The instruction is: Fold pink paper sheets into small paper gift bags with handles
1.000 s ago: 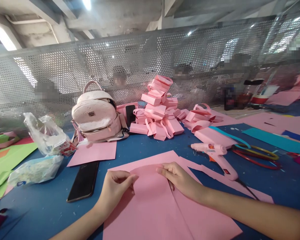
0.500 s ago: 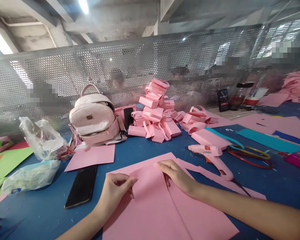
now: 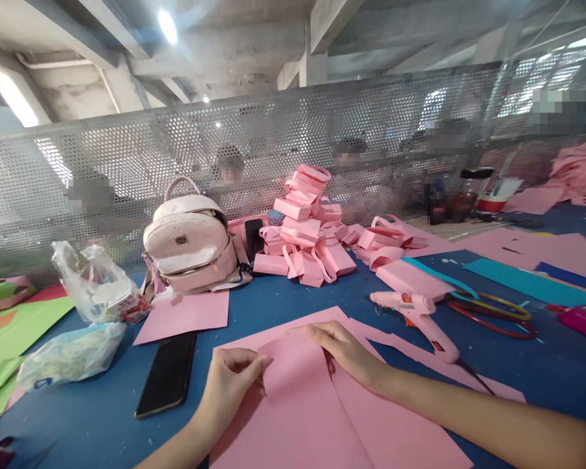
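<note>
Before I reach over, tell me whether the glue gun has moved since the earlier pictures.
No: against the wide teal strip, the glue gun lies in the same place.

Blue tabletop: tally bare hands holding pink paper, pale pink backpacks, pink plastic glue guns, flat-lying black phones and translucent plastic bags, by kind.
Bare hands holding pink paper: 2
Pale pink backpack: 1
Pink plastic glue gun: 1
Flat-lying black phone: 1
Translucent plastic bags: 2
Total: 7

Narrow gap between paper [image 3: 288,420] and boxes [image 3: 300,230]
</note>
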Motion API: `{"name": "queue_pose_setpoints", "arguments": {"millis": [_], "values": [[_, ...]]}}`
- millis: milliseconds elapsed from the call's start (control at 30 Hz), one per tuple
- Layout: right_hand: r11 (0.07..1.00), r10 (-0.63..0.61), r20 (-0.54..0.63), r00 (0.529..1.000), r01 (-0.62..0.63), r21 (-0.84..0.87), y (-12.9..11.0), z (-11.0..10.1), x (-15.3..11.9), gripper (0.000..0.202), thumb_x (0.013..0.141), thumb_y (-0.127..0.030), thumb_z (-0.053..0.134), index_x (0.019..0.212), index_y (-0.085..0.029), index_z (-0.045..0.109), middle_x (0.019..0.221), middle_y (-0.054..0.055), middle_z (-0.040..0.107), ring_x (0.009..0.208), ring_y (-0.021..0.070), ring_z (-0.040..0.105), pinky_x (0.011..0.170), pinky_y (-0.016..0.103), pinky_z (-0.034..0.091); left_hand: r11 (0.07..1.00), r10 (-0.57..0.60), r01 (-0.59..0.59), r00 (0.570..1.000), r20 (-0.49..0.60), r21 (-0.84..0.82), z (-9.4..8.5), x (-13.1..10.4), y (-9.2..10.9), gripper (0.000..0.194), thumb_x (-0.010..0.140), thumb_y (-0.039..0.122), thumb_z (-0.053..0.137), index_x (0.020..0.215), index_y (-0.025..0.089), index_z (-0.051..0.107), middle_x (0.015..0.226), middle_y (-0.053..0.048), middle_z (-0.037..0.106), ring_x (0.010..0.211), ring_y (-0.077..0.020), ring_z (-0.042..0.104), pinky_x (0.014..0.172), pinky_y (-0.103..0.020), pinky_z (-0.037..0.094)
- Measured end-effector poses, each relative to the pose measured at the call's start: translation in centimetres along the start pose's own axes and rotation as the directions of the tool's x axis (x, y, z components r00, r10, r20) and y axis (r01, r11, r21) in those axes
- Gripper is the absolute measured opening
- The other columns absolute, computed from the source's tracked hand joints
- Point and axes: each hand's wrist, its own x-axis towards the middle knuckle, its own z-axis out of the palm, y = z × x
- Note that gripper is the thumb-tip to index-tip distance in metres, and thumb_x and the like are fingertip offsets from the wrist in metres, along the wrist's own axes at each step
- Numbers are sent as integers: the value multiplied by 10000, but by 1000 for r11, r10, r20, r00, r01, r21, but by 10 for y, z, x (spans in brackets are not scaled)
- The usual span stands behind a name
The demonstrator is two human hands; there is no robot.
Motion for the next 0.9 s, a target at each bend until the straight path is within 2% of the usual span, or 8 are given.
{"name": "queue_pose_setpoints", "arguments": {"millis": [100,167,233,367,533,733,900], "values": [[997,16,38,999,-13,-73,3,0,1,641,833,-747,537,583,-228,256,566,-78,211,516,92,219,491,257,200,1000,21,-22,995,-102,-6,-3,3,2,499,839,492,661,465,169,596,454,-23,582,462,-135,522,501,-234,397],[994,23,61,998,-16,-110,7,0,2,691,791,-762,582,567,-231,200,560,-85,147,514,83,159,487,260,160,999,39,-40,986,-164,-7,-4,3,5,464,832,469,673,482,172,605,467,-14,573,487,-135,520,515,-233,402],[991,37,62,997,-29,-132,11,1,1,685,809,-783,532,549,-236,210,513,-89,159,475,80,201,475,254,194,998,53,-56,981,-188,-7,-4,3,9,431,815,441,700,489,172,620,472,-10,574,505,-138,527,530,-232,415],[987,69,71,995,-58,-152,14,3,-3,640,854,-807,406,572,-244,291,444,-78,284,416,108,361,449,251,287,997,64,-73,979,-193,-36,-5,3,16,402,775,438,739,494,166,644,489,-14,587,514,-147,546,527,-232,452],[974,18,107,994,7,-228,9,5,-10,675,801,-782,546,563,-227,245,572,-59,271,516,91,279,498,257,246,990,50,-81,965,-258,-111,-8,12,20,375,764,475,735,567,159,690,544,-21,617,559,-157,568,553,-245,517],[961,6,131,991,30,-274,1,5,-13,639,860,-796,420,611,-220,299,635,-46,266,573,107,275,520,261,240,982,53,-99,961,-272,-160,-9,16,25,387,732,476,773,543,151,683,533,-9,585,557,-139,541,549,-231,514],[944,57,126,990,-13,-328,5,2,-15,694,824,-830,428,551,-233,202,557,-65,168,529,95,174,480,273,141,973,56,-122,949,-310,-198,-18,20,28,364,734,503,774,646,151,750,611,-13,642,593,-140,581,604,-241,544]]}}
